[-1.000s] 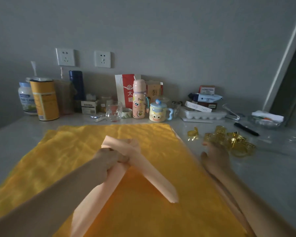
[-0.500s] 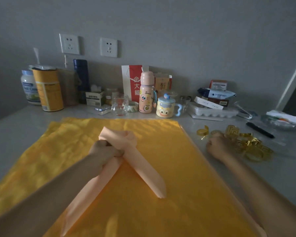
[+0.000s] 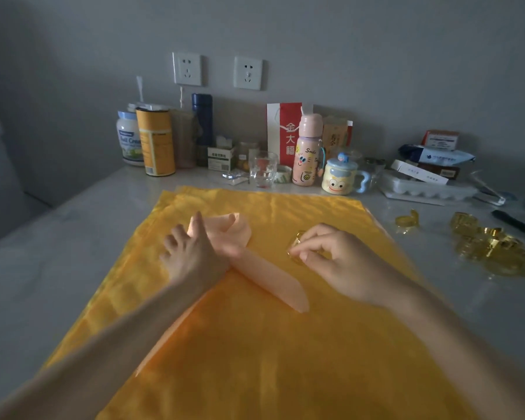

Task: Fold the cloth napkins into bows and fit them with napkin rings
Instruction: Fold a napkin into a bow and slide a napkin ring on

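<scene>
a peach cloth napkin (image 3: 270, 277) lies near the middle of what i see, folded into a long, smooth, flat band. the band curls into a soft rounded loop at its far end, then crosses over itself, so that two tails run back toward me. the right tail ends in a slanted point; the left tail is mostly hidden under the forearm.

the left hand (image 3: 191, 256) rests flat on the crossing, fingers straight and slightly spread, pressing the fabric down and curled round nothing. just right of the loop, the right hand (image 3: 331, 259) hovers low with thumb and fingertips pinched on a napkin ring (image 3: 297, 247), a small shiny gold band with openwork sides. ring and napkin are apart.

beneath both spreads a yellow cloth (image 3: 285, 359), satiny, faintly creased, covering much of a pale stone-like table (image 3: 43, 268).

to the right, on bare tabletop, a loose heap of gold rings (image 3: 491, 247) glints, with a single gold ring (image 3: 406, 221) lying nearer the cloth and a slim black pen (image 3: 515, 227) behind the heap.

along the grey wall stand a yellow cylindrical canister (image 3: 155, 140), a faceted clear glass (image 3: 262, 169), a pink cartoon bottle (image 3: 306, 156), a lidded mug (image 3: 337, 180) with a smiling face and a white plastic egg tray (image 3: 428, 189). two white wall sockets (image 3: 187, 69) sit above.
</scene>
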